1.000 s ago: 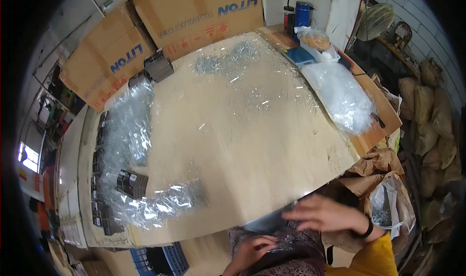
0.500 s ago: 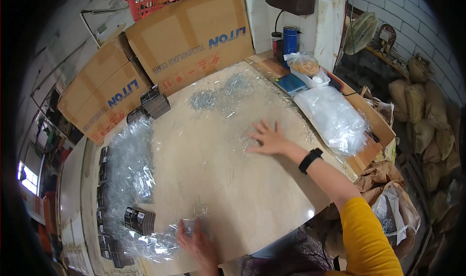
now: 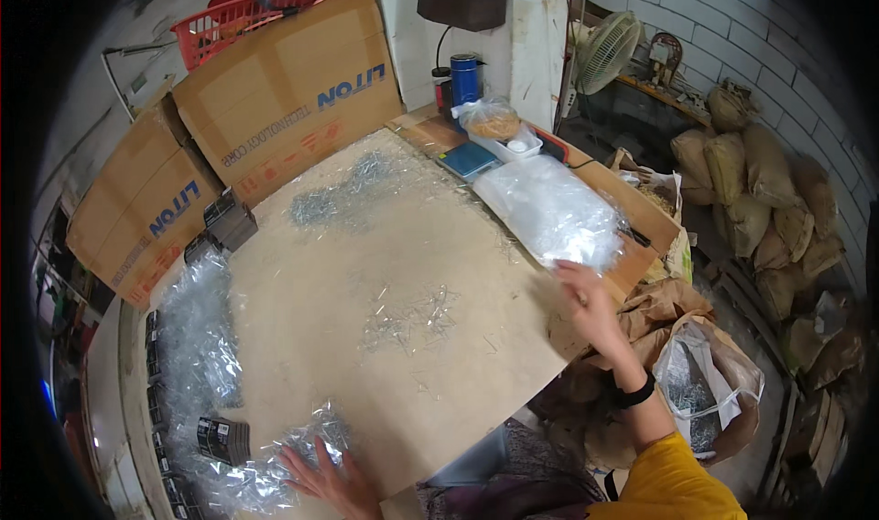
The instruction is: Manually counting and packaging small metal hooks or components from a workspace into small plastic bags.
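Note:
My left hand (image 3: 330, 481), fingers spread, rests on shiny clear plastic packets (image 3: 316, 438) at the table's near left. Beside it stands a stack of dark printed cards (image 3: 222, 439). My right hand (image 3: 591, 309) is over the right edge of the table, its fingers loosely bent and apart. Its fingertips reach the near corner of a pile of flat clear plastic bags (image 3: 540, 209); whether they touch is unclear. Thin shiny pin-like pieces (image 3: 412, 319) lie scattered in the middle of the tabletop (image 3: 302, 300), with a denser heap (image 3: 343, 190) farther back.
More filled clear packets (image 3: 197, 337) line the left side, with card stacks (image 3: 233, 222) behind. Cardboard sheets (image 3: 293, 90) stand along the back. A small blue scale (image 3: 469, 160), a white tray (image 3: 513, 145) and a blue can (image 3: 465, 81) sit back right. A paper sack (image 3: 732, 410) stands lower right.
My right hand has moved from above the middle of the table to the right edge by the plastic bags. The left hand stays among the packets. The view has swung to the right.

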A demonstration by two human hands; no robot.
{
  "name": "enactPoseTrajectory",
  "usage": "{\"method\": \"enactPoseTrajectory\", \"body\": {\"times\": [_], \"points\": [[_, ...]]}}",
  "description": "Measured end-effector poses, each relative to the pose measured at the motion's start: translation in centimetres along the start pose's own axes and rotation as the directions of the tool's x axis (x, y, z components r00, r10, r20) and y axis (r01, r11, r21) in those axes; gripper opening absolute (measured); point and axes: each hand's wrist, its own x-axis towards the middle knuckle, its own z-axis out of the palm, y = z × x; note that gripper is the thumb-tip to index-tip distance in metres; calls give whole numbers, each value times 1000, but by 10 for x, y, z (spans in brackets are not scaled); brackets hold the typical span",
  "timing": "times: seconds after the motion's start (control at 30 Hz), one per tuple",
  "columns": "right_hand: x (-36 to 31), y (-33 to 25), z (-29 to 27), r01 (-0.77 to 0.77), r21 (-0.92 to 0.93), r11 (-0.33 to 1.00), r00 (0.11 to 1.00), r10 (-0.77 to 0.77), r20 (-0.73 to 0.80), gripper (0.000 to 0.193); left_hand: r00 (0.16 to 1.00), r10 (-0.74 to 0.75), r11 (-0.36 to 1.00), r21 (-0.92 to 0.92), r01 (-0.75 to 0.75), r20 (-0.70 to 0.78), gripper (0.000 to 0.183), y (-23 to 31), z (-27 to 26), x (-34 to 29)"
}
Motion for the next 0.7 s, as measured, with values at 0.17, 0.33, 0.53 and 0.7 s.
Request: {"method": "enactPoseTrajectory", "body": {"times": [0.17, 0.33, 0.53, 0.7], "points": [[3, 73, -28, -27, -328, 944, 983, -34, -178, 22, 995, 91, 990, -106, -93, -28, 46, 15, -9, -15], [-5, 68, -22, 164, -493, 854, 975, -216, -51, 19, 990, 103, 979, -186, -84, 97, 48, 46, -28, -24], [-64, -18, -21, -146, 137, 980, 983, 160, -92, 7, 922, 199, 789, -612, 51, 333, 60, 59, -40, -59], [-147, -79, 4, -561, 638, 528, 813, 203, 547, 8, 736, 289, 353, -783, 512, 612, 69, 107, -61, -63]]}}
